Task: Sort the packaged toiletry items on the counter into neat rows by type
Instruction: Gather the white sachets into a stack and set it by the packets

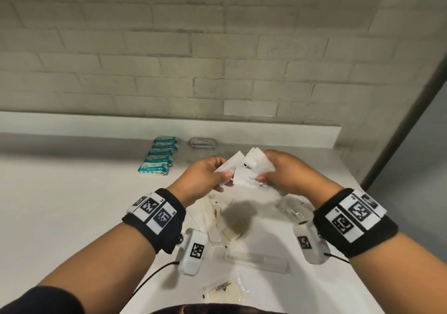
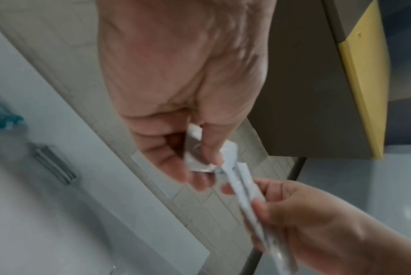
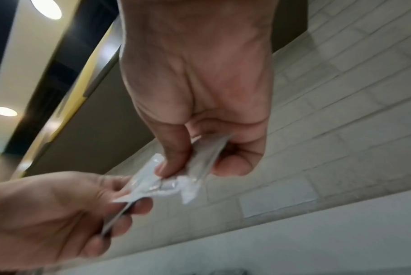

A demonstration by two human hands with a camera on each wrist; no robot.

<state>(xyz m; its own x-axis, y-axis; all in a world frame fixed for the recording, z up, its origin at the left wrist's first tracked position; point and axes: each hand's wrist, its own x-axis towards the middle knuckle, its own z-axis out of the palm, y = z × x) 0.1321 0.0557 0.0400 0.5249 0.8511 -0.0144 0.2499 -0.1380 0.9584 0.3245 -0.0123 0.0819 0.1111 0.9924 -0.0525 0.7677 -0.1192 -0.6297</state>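
Observation:
Both hands are raised above the white counter, holding thin white sachets. My left hand pinches one white sachet between thumb and fingers. My right hand grips a small stack of white sachets; another sachet hangs between the two hands. In the left wrist view my left hand pinches a crumpled sachet corner. In the right wrist view my right hand clamps the sachets edge-on. Both wrist views are blurred.
A row of teal packets lies at the back, with a grey packet stack to its right. Under the hands lies a loose pile: a packaged comb, a soap packet and clear wrapped items. A brick wall stands behind.

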